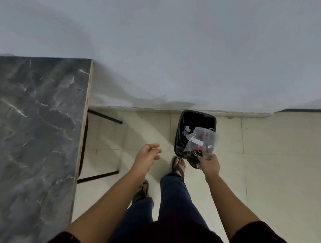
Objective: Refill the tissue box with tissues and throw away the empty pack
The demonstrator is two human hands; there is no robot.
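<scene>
A single head-worn wide-angle view looks steeply down from standing height at pale floor tiles [277, 153], close beside a dark marble-patterned tabletop [36, 126].

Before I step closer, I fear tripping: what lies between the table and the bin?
In the head view, only bare floor tiles lie between the table and the bin, besides the table's black frame legs.

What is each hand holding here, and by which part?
The right hand pinches the empty tissue pack by its near end, over the black bin. The left hand holds nothing.
</scene>
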